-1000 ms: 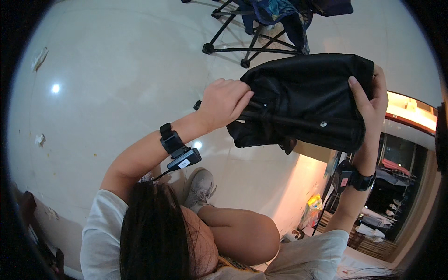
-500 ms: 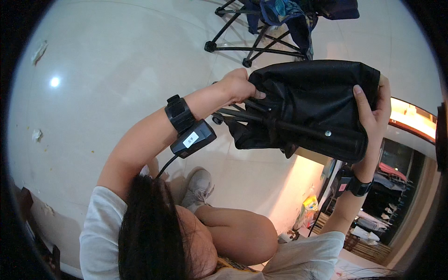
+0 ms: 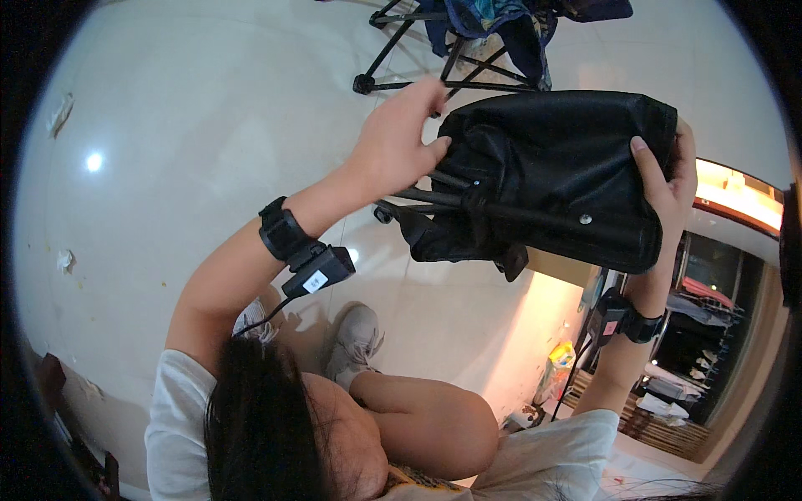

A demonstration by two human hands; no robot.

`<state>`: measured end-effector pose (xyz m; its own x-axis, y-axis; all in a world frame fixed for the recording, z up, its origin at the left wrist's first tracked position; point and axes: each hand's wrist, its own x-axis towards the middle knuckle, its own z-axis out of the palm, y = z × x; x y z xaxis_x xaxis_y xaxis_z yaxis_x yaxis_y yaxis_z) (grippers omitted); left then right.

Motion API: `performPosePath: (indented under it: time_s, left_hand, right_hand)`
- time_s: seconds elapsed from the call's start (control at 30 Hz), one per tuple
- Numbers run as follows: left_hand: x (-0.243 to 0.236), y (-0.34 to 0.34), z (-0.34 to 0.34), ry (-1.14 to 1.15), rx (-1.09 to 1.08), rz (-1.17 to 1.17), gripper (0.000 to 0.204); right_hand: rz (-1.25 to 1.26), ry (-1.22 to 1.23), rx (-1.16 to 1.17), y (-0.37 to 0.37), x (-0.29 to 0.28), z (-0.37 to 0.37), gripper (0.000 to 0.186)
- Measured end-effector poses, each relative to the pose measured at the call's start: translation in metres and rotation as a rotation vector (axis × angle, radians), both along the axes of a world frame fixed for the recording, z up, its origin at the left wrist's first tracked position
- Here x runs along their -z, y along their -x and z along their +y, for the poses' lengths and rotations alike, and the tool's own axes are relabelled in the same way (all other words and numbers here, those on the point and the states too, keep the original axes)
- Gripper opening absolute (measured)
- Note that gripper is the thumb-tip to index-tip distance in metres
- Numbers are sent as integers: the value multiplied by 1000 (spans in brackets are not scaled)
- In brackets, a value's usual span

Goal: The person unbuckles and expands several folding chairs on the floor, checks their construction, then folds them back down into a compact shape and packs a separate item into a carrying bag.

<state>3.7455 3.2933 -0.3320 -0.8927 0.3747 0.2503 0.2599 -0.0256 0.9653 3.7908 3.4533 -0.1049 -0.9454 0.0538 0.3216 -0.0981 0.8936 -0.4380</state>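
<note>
Left hand [image 3: 399,144] now lifted up to the far left with thumb and fingers spread; half a second ago it was closed on the left end of the black fabric bundle [image 3: 560,159]. Thumb contact: can't tell. Right hand [image 3: 670,188] unchanged, clamped on the right end, thumb on the near face. Bundle held above the floor [image 3: 209,167], slightly farther out, black rods [image 3: 430,198] poking out left.

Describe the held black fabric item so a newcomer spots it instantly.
Start at the blue seat by the top edge. Below it in the picture, the right hand holds one end of the black fabric item. Unlike the patterned blue seat, it is plain black with a shiny round stud.
</note>
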Motion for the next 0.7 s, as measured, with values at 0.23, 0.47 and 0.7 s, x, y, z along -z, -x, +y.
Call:
performPosePath:
  time_s: [0.23, 0.47, 0.7]
  left_hand:
    - [-5, 1, 14, 150, 155, 717, 32]
    - [-21, 7, 16, 368, 374, 388, 54]
    - [-14, 15, 18, 488, 370, 696, 64]
  right_hand:
    - [14, 29, -74, 3, 1, -4, 35]
    - [17, 29, -84, 6, -4, 7, 34]
    - [134, 158, -59, 10, -3, 4, 29]
